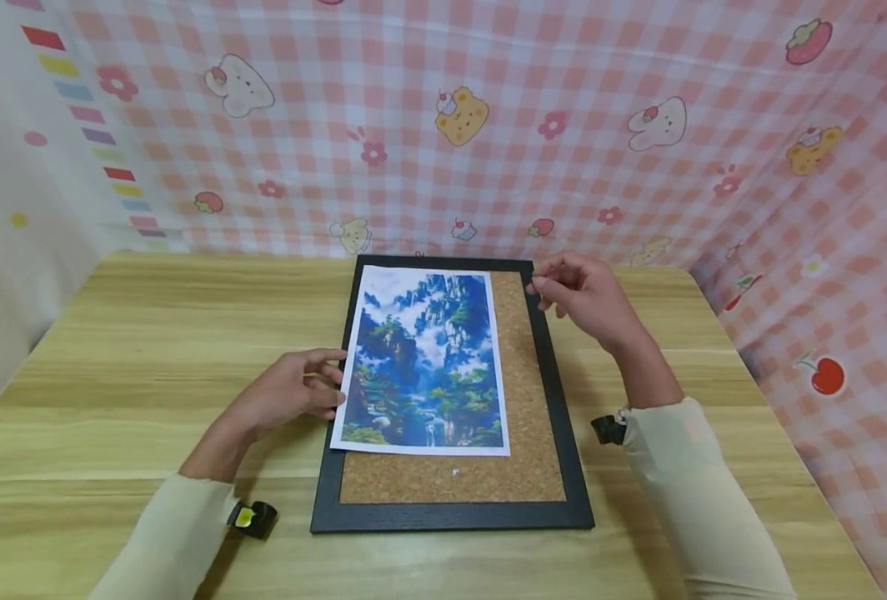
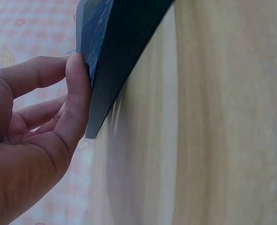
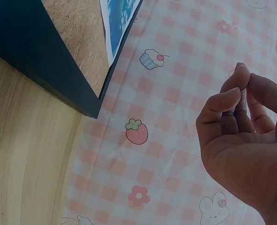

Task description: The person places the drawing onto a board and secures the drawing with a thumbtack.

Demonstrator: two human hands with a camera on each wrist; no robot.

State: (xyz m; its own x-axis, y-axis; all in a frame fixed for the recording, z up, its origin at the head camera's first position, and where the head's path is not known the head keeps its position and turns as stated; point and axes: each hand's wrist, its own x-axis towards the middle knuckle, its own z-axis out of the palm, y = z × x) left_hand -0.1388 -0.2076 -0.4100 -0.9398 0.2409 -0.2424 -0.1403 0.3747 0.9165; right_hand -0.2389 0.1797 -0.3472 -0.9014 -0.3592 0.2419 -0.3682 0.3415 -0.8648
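On the table lies a cork board in a black frame. A landscape picture printed on white-edged paper covers the board's upper left part. My left hand is at the left side, its fingertips touching the picture's left edge over the frame; index finger and thumb are apart there. Up at the frame's upper right corner hovers my right hand, fingers curled, with thumb and fingertips together. In the right wrist view, I cannot tell whether something small sits between those fingertips.
A tiny clear object sits on the cork below the picture. The wooden table extends on both sides of the frame. Behind it hangs a pink checked cloth, close to the frame's far edge. Each wrist wears a dark device.
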